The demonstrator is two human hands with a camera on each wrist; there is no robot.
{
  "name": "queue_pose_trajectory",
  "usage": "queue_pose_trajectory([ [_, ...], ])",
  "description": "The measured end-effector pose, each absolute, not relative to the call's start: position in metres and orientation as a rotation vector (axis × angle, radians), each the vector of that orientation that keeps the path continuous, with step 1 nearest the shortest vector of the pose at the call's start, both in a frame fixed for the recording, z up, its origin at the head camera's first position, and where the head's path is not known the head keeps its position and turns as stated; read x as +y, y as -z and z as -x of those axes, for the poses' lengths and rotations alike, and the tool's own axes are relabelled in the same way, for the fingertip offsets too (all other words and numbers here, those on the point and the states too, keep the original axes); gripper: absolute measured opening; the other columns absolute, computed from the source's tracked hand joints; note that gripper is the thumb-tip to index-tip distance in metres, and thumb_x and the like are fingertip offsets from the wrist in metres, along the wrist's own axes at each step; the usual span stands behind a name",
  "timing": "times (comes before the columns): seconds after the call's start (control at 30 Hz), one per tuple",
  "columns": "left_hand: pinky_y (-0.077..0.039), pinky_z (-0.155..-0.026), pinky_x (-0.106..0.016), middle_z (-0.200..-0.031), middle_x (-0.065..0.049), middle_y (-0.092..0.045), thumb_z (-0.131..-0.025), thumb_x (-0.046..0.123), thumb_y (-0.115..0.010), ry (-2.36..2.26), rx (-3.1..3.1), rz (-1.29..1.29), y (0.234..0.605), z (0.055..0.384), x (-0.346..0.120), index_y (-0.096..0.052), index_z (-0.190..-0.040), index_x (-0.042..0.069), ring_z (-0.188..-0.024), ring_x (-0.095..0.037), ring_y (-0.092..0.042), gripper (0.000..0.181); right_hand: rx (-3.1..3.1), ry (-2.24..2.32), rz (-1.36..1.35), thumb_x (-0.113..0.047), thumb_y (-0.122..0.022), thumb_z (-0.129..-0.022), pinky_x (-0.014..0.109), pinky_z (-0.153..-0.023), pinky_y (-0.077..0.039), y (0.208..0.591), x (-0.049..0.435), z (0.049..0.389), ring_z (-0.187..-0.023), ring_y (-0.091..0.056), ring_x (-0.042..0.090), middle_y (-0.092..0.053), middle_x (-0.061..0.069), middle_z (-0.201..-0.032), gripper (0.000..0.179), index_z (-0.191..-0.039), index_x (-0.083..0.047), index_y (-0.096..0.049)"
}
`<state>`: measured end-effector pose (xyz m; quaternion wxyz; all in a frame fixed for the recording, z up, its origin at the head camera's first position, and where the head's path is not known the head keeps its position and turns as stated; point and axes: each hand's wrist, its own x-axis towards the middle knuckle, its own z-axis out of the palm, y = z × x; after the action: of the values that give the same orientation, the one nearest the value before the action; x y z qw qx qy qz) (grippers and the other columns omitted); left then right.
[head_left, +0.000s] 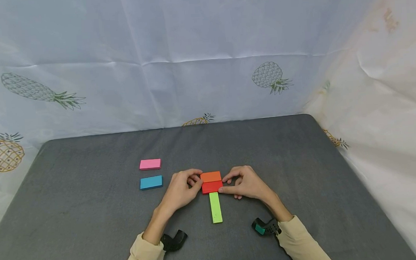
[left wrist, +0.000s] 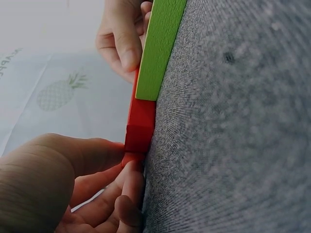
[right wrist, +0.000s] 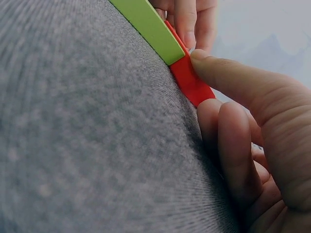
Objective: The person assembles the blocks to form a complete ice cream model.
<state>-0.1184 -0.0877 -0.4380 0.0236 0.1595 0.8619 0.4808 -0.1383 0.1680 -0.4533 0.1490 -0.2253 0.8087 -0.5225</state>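
An orange block (head_left: pixel 210 176) lies flat against the far long side of a red block (head_left: pixel 212 187). My left hand (head_left: pixel 183 189) holds the orange block's left end, index finger at its far corner and thumb near the seam with the red one. From the other side, my right hand (head_left: pixel 246 183) pinches the red block's right end, its thumb (right wrist: pixel 214 68) on the near corner. A light green block (head_left: pixel 215 207) runs from the middle of the red block toward me. In the left wrist view, the green block (left wrist: pixel 159 48) meets the red block (left wrist: pixel 141 127).
Left of my left hand, a blue block (head_left: pixel 151 182) lies flat, with a pink block (head_left: pixel 150 164) behind it. Everything rests on a dark grey cloth-covered table (head_left: pixel 91 216). White pineapple-print sheets (head_left: pixel 194 23) hang behind it and to the right.
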Motion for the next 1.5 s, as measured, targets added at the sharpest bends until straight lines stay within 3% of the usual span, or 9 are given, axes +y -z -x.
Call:
queue_pose_trajectory([
  [1.27, -0.05, -0.064, -0.019, -0.09, -0.009, -0.075, -0.093, 0.004, -0.069, -1.478, 2.639, -0.482, 0.4359, 0.1191, -0.0883, -0.072, -0.117, -0.002, -0.068, -0.004, -0.059, 0.025, 2.335, 1.496, 0.661, -0.02, -0.087, -0.083, 0.033, -0.043, -0.053, 0.4542, 0.1691, 0.1394, -0.042, -0.06, 0.008, -0.065, 0.009, -0.085, 0.017, -0.091, -0.009, -0.077],
  [1.5, -0.05, -0.065, -0.019, -0.089, -0.009, -0.075, -0.093, 0.004, -0.068, -1.478, 2.641, -0.489, 0.4374, 0.1203, -0.0881, -0.072, -0.117, -0.002, -0.069, -0.004, -0.06, 0.025, 2.339, 1.514, 0.653, -0.018, -0.081, -0.089, 0.031, -0.044, -0.052, 0.4558, 0.1698, 0.1399, -0.043, -0.06, 0.007, -0.067, 0.012, -0.082, 0.017, -0.098, -0.005, -0.077],
])
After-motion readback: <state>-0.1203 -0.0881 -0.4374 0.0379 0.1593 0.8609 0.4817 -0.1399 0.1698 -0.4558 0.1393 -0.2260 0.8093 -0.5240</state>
